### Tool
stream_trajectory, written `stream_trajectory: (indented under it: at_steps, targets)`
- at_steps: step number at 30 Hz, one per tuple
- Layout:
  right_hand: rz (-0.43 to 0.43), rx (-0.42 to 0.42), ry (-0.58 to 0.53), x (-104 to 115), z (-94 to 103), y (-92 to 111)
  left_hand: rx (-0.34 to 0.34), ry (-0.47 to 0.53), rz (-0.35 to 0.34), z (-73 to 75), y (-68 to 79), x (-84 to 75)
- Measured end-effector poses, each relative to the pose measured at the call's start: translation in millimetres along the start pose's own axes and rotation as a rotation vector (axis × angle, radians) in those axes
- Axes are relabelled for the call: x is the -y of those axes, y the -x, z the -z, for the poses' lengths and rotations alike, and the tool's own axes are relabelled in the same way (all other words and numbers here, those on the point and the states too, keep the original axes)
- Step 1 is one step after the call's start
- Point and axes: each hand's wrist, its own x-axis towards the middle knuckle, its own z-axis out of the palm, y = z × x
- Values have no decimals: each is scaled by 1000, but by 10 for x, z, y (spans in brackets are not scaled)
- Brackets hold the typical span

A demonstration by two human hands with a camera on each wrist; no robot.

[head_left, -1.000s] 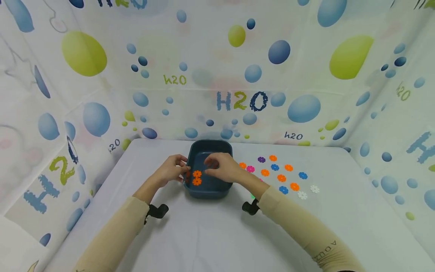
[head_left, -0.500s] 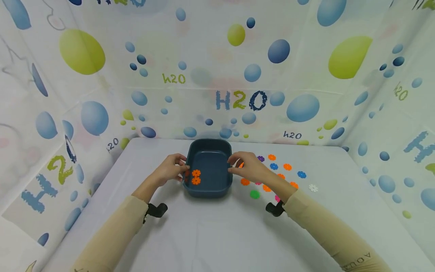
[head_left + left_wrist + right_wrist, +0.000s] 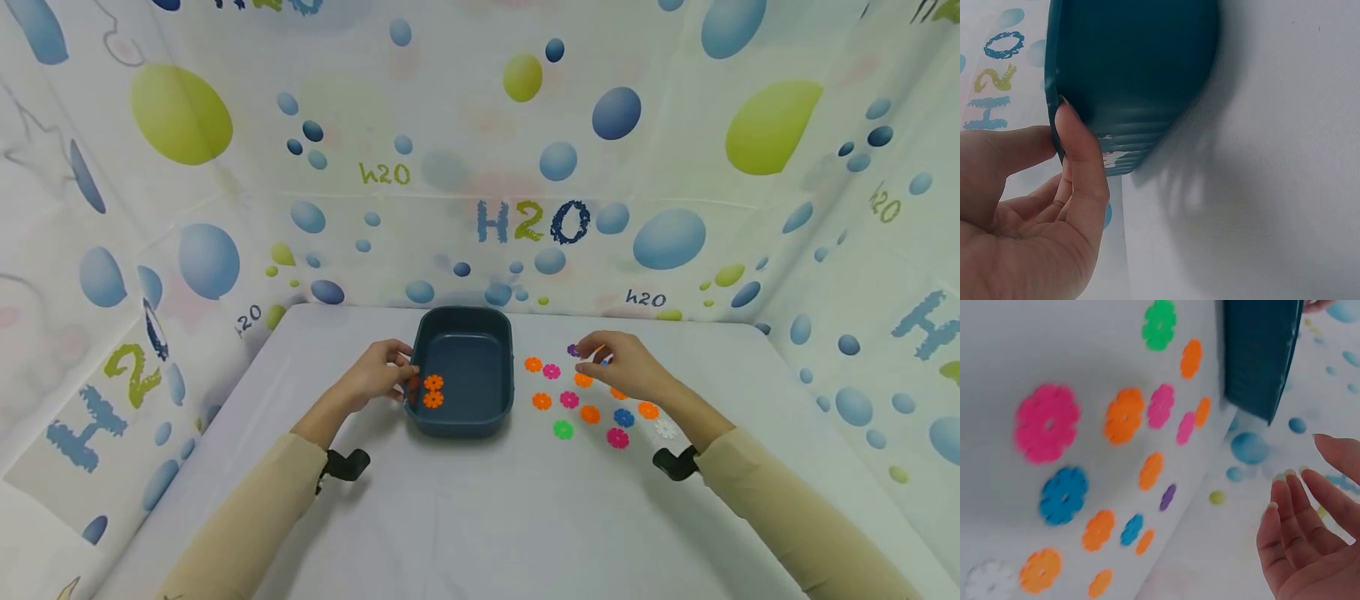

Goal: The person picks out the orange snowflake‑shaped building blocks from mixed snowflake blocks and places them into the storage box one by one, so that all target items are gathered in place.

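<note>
Head view gives us the dark blue tub [image 3: 459,428] left of the table's middle, with two orange flowers [image 3: 433,391] lying inside, by its left wall; those two have not moved, and we count no third beside them; our left hand [image 3: 378,371] stays at the left rim, its thumb and a finger pinching that edge from both sides, as the left wrist view confirms; what has changed is our right hand [image 3: 628,367], which was over the tub, then at its right rim, and is now well to the right above the loose flowers [image 3: 590,414]; we judge that this puts the work at the scatter rather than at the tub; its thumb stands apart from the curved fingers, and we see nothing held between them; the purple flower [image 3: 573,350] shows just beside those fingertips, though the right wrist view sets the hand apart from it; a strip of white table [image 3: 450,525] separates the tub from the nearest flowers, giving us room to pass; more table runs in front, while behind the tub the back edge is near, where the patterned curtain [image 3: 450,275] hangs.
</note>
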Motion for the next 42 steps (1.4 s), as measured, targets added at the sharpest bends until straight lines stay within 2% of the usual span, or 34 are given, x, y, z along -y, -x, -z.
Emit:
stream_trajectory:
  at_steps: [8,18,24,31,42]
  targets:
    - [-127,-5,39,-366,195,263,-8,-1,19,-9,-5,37]
    - [-257,74,27,-751,311,461,-5,-4,26,-15,-25,50]
    - [-291,100,15,-933,328,552,4,-2,17,-33,-24,21]
    - [-313,192,-4,-1088,305,606,2,-4,24,-22,-27,20]
    - [-312,224,-39,-1119,243,568,-4,-14,33,17,-28,4]
